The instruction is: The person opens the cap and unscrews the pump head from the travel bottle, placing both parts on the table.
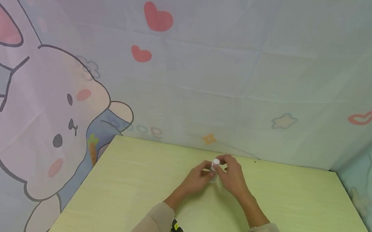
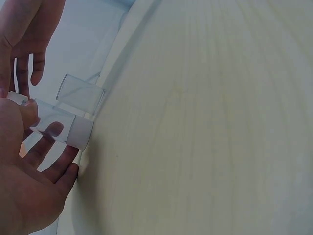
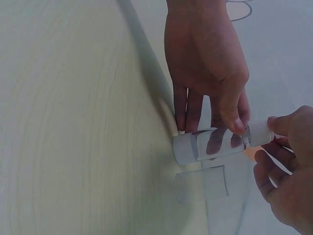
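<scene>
A small clear bottle (image 3: 215, 144) with a white base (image 3: 184, 149) stands upright between the hands, near the back of the table. Its body is gripped by my left hand (image 1: 196, 178), the thumb on one side and fingers behind. At the top, my right hand (image 1: 233, 176) pinches the white cap (image 3: 260, 132) between thumb and fingers. The cap sits at the bottle's neck; whether it is loose I cannot tell. Beside the bottle is a clear, hollow cylinder (image 3: 201, 184), apart from both hands. Fingers partly hide the bottle in the head view.
The pale wooden table (image 1: 284, 207) ends at a printed cloth backdrop (image 1: 187, 105) behind the hands. A tiny dark speck (image 1: 255, 161) lies by the back edge. Black wrist cameras (image 1: 177, 230) sit at both sleeve cuffs.
</scene>
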{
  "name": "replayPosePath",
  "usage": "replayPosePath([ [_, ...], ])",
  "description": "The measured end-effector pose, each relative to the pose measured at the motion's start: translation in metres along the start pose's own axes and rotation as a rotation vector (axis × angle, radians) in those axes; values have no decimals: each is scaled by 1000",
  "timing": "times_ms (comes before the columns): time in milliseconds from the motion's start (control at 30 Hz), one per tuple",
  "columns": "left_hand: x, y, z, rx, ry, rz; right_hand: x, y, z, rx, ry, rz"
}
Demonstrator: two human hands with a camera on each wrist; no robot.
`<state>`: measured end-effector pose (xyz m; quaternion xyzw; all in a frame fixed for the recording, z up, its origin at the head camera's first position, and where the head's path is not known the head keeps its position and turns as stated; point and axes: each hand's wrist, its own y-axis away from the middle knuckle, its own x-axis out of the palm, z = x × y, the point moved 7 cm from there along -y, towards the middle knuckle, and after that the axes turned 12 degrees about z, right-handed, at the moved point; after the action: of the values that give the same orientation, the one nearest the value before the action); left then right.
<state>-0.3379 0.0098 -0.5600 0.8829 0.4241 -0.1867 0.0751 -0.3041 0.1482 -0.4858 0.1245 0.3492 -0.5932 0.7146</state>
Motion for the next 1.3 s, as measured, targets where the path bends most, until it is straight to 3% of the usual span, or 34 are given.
replayPosePath([
  [433, 0, -1, 0, 19, 8, -3, -13, -5, 11, -31, 45, -13],
  [867, 1, 0, 1, -1, 16, 2, -5, -6, -3, 97, 17, 13],
  [1300, 0, 0, -1, -1, 13, -10, -4, -5, -5, 68, 40, 18],
])
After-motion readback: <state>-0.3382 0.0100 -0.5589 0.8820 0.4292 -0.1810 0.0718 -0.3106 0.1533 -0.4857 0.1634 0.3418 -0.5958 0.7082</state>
